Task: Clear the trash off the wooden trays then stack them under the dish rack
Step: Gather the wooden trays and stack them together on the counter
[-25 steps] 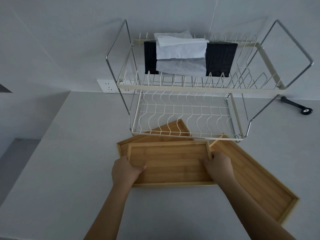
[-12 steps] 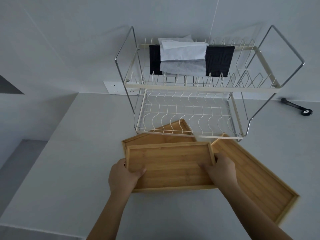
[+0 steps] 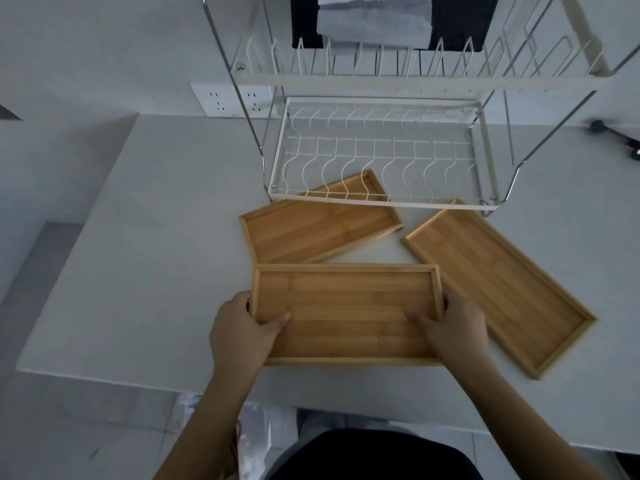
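Three bare wooden trays lie on the white counter. I hold the nearest tray (image 3: 346,306) level, my left hand (image 3: 242,330) gripping its left end and my right hand (image 3: 453,327) its right end, thumbs inside the rim. A second tray (image 3: 311,230) lies angled behind it, its far corner under the front edge of the white wire dish rack (image 3: 381,202). The third tray (image 3: 502,285) lies diagonally to the right, its top corner touching the rack's front right foot.
The rack's upper tier holds a black and white cloth (image 3: 374,26). A wall socket (image 3: 232,100) sits left of the rack. A black handled tool (image 3: 613,133) lies at the far right. The counter edge (image 3: 104,379) runs just below the held tray; plastic bags (image 3: 249,441) lie on the floor.
Both hands have drawn the nearest tray toward me, off the tray behind it, and my view has tilted down toward the counter edge.
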